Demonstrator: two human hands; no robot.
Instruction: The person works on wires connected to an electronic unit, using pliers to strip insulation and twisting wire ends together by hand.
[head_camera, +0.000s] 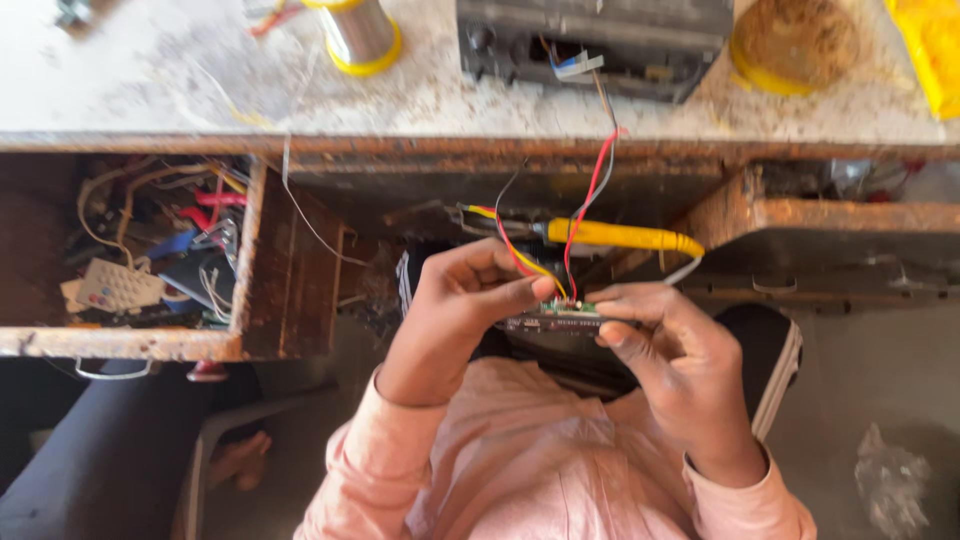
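Scuffed grey worktop (180, 70), rusty front edge, junk-filled drawer (150, 250) pulled open at left. Small circuit board (555, 318) is pinched between both hands, left hand (455, 310) and right hand (665, 355), below that edge.

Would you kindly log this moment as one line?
left hand: holds circuit board | right hand: holds board | wires: attached | soldering iron: behind

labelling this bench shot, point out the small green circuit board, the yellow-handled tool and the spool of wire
small green circuit board (556, 318), head view, middle of its edge
yellow-handled tool (620, 236), head view, mid handle
spool of wire (360, 32), head view, wound side
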